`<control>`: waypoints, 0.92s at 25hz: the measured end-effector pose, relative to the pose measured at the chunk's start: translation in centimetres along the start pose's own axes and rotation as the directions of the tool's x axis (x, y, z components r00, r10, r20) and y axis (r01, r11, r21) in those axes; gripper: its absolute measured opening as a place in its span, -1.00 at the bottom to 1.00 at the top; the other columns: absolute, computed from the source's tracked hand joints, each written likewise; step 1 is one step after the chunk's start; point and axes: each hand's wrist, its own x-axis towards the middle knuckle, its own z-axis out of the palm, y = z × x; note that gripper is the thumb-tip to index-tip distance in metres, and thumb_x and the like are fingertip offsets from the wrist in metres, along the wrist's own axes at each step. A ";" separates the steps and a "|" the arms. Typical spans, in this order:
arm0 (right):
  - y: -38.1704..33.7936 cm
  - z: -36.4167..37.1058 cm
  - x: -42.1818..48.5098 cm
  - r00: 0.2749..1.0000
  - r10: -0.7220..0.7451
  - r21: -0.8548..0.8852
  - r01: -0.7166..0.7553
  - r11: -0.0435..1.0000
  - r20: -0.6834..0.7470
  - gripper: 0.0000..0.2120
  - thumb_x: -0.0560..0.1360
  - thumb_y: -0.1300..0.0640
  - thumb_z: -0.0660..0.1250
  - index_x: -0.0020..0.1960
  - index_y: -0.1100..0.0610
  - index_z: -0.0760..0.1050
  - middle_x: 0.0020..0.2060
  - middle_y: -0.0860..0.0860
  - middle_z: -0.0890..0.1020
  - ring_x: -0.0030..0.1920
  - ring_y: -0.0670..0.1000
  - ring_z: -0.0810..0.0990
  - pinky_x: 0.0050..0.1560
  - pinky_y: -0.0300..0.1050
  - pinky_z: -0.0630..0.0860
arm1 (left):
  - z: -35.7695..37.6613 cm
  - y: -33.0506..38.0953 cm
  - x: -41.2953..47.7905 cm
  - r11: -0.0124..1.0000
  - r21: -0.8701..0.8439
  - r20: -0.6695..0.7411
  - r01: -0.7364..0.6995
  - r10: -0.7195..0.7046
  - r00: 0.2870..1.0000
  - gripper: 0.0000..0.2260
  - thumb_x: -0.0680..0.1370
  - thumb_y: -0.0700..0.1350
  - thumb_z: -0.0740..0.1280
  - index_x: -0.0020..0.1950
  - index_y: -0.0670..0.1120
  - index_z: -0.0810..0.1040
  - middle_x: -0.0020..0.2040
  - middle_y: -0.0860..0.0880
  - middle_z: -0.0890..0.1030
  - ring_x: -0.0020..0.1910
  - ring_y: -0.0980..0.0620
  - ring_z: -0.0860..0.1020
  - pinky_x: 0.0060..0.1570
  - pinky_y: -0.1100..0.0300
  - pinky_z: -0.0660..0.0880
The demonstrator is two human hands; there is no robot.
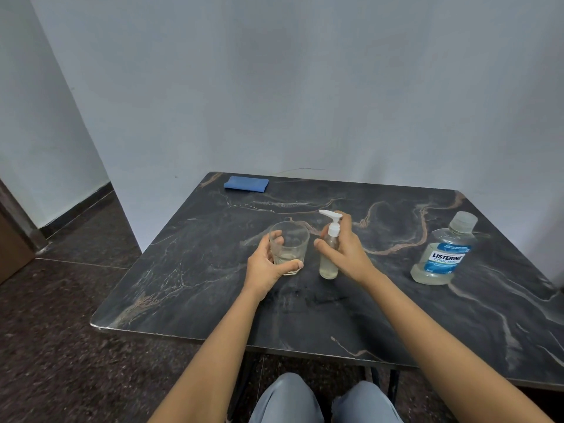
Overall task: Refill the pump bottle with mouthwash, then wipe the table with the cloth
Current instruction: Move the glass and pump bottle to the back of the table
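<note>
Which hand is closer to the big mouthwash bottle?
Right. The right hand holds the pump bottle, left of the mouthwash bottle; the left hand grips the glass, farther left.

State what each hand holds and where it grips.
Left hand grips the glass round its lower wall. Right hand grips the pump bottle round its upper body, below the collar.

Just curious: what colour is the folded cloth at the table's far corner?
The cloth is plain blue; the head view shows it.

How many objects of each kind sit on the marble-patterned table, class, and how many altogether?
Bottles: 2, the pump bottle and the Listerine mouthwash bottle
Glass tumbler: 1
Blue cloth: 1
Total: 4
</note>
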 end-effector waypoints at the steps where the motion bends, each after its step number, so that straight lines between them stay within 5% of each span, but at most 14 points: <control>1: 0.3 -0.1 -0.4 1.000 0.010 0.015 -0.010 1.000 -0.024 -0.54 0.53 0.13 0.33 0.27 -0.11 0.14 -0.13 -0.02 0.54 -0.13 -0.03 0.55 -0.07 -0.18 0.49 | 0.0 0.0 -0.1 1.000 0.003 -0.002 0.002 -0.002 1.000 -0.28 0.16 -0.08 0.67 0.23 0.24 0.47 0.26 0.08 0.55 0.23 0.14 0.54 0.27 0.13 0.47; 5: 1.2 -0.7 -1.3 0.993 0.097 0.065 -0.093 0.994 -0.063 -0.65 0.53 0.11 0.34 0.19 0.04 0.22 -0.08 0.00 0.51 -0.10 -0.04 0.52 -0.03 -0.13 0.48 | 0.1 0.2 -0.2 1.000 0.010 -0.001 0.005 -0.005 1.000 -0.26 0.15 -0.06 0.67 0.25 0.23 0.46 0.27 0.08 0.54 0.24 0.14 0.53 0.28 0.11 0.47; 10: 0.8 -0.9 -2.0 0.996 0.081 -0.019 -0.080 0.997 0.027 -0.63 0.48 0.01 0.40 0.18 -0.11 0.29 0.02 -0.11 0.48 -0.01 -0.23 0.46 -0.05 -0.33 0.37 | 0.2 0.6 -0.6 0.999 0.032 -0.007 0.000 0.001 1.000 -0.21 0.07 0.10 0.67 0.22 0.31 0.43 0.30 0.08 0.51 0.28 0.11 0.50 0.30 0.12 0.44; 16: 1.8 -0.7 -3.3 0.983 0.184 0.045 -0.183 0.982 -0.020 -0.41 0.36 0.01 0.48 0.30 -0.05 0.28 0.15 -0.13 0.47 0.15 -0.11 0.49 0.11 -0.20 0.46 | 0.5 1.1 -1.0 0.993 0.116 -0.083 -0.031 0.041 0.996 -0.04 0.03 0.18 0.66 0.37 0.14 0.34 0.35 0.08 0.45 0.32 0.09 0.45 0.33 0.06 0.42; 23: 2.0 -0.9 -3.9 0.971 0.233 0.097 -0.227 0.969 -0.050 -0.61 0.37 0.21 0.46 0.15 -0.01 0.47 0.00 -0.08 0.60 -0.02 -0.18 0.57 -0.03 -0.31 0.53 | 0.1 1.8 -0.6 0.960 0.281 -0.080 -0.024 0.048 0.996 -0.26 0.15 -0.03 0.67 0.25 0.08 0.43 0.22 0.06 0.51 0.12 0.13 0.51 0.00 0.37 0.40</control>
